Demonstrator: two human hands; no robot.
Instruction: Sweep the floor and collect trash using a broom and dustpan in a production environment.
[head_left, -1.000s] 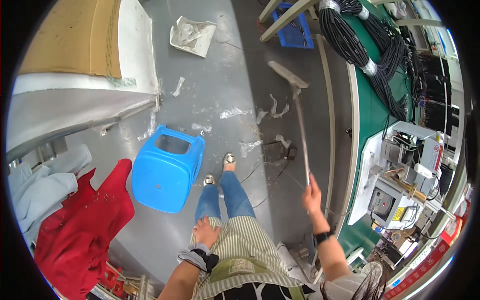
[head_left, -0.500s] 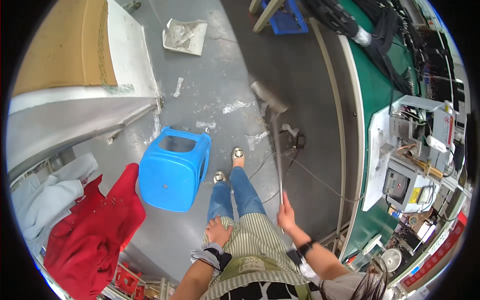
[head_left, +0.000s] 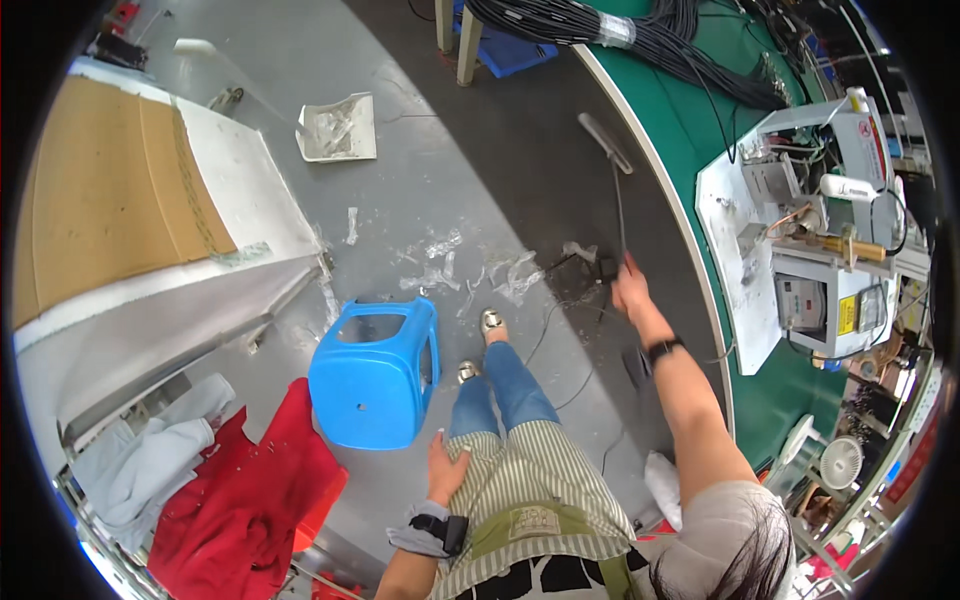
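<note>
My right hand [head_left: 630, 288] is closed round the thin handle of a broom [head_left: 604, 142], held out ahead over the dark floor strip beside the green bench. The broom's long narrow head lies at the far end, well ahead of the hand. My left hand [head_left: 446, 468] rests by my thigh on the striped apron [head_left: 545, 470], empty, with its fingers apart. Crumpled clear plastic scraps [head_left: 515, 277] are scattered on the floor ahead of my feet. Farther off, a white dustpan [head_left: 366, 140] holds similar scraps.
A blue plastic stool [head_left: 368, 395] stands left of my legs, close to red cloth [head_left: 240, 500]. Cardboard [head_left: 110, 180] covers a white cabinet at left. Right, a green bench [head_left: 690, 165] carries cable bundles and a machine [head_left: 800, 270]. A thin cable [head_left: 545, 335] runs across the floor.
My right arm has stretched forward and right, carrying the broom away from the plastic scraps toward the bench. My left hand has shifted slightly at my thigh. The view has turned.
</note>
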